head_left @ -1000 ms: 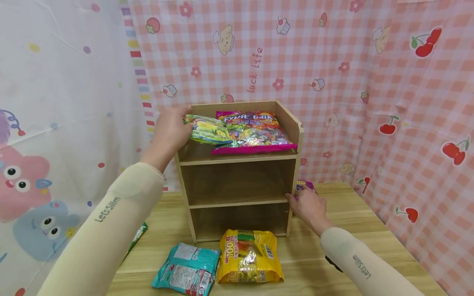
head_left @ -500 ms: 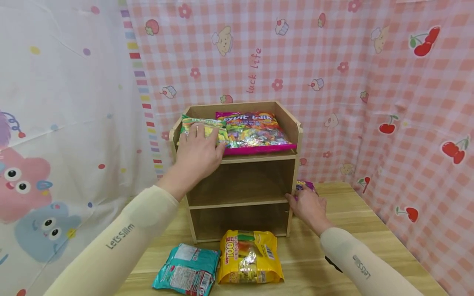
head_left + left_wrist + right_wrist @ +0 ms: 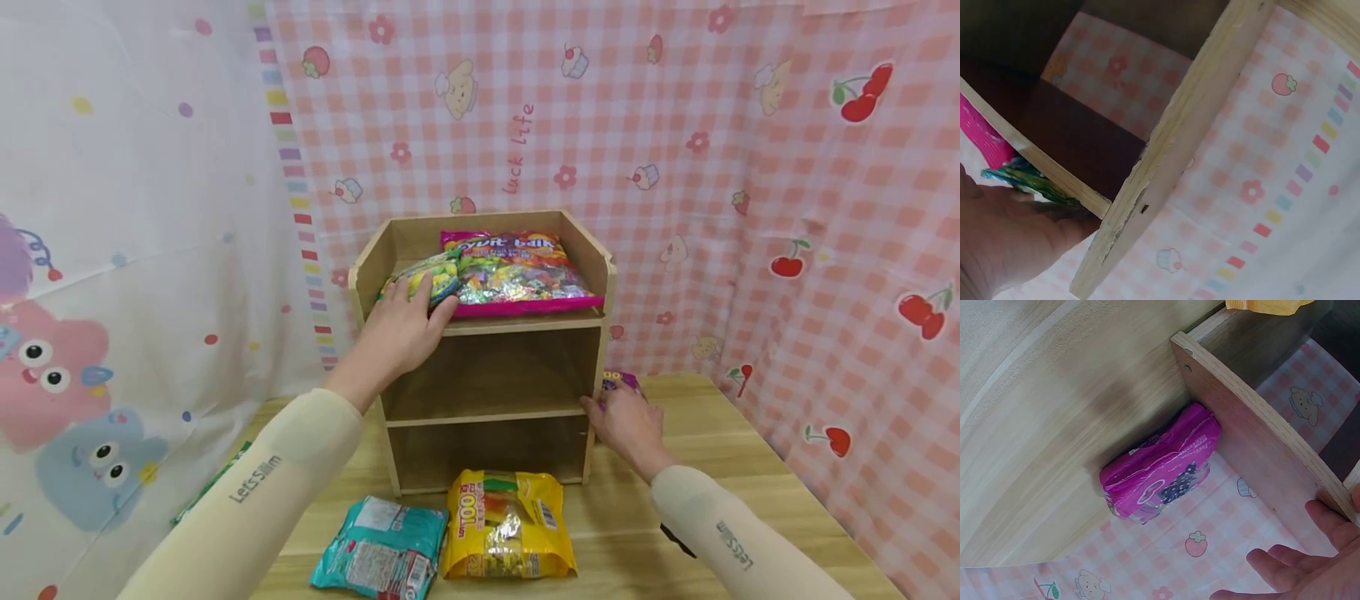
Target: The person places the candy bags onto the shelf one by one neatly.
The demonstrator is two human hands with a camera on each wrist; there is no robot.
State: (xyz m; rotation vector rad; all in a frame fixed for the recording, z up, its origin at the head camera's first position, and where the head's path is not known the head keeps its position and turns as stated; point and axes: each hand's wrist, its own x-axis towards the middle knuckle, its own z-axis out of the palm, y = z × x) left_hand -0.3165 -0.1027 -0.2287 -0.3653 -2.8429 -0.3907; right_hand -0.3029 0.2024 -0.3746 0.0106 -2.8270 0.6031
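A small three-tier wooden shelf (image 3: 491, 417) stands on the table. My left hand (image 3: 399, 333) lies with extended fingers on a small green-and-yellow candy bag (image 3: 446, 271), at the left of the top tier. That bag leans beside a large pink-edged bag of fruit candy (image 3: 517, 275). In the left wrist view, part of the green bag (image 3: 1032, 178) shows beyond the hand. My right hand (image 3: 628, 423) holds the shelf's right side panel (image 3: 1254, 412), thumb at its front edge and index finger on its outer face; the other fingers stand off it.
A purple grape-printed candy bag (image 3: 1163, 469) lies on the table against the shelf's right side. In front are a yellow candy bag (image 3: 506, 525) and a teal bag (image 3: 381, 546). A green packet (image 3: 213, 482) shows partly behind the left forearm. Patterned curtains surround the table.
My left hand has moved from the green bag's left end to its front, and the bag now lies further down, tilted toward the large bag. My right hand stays at the side panel.
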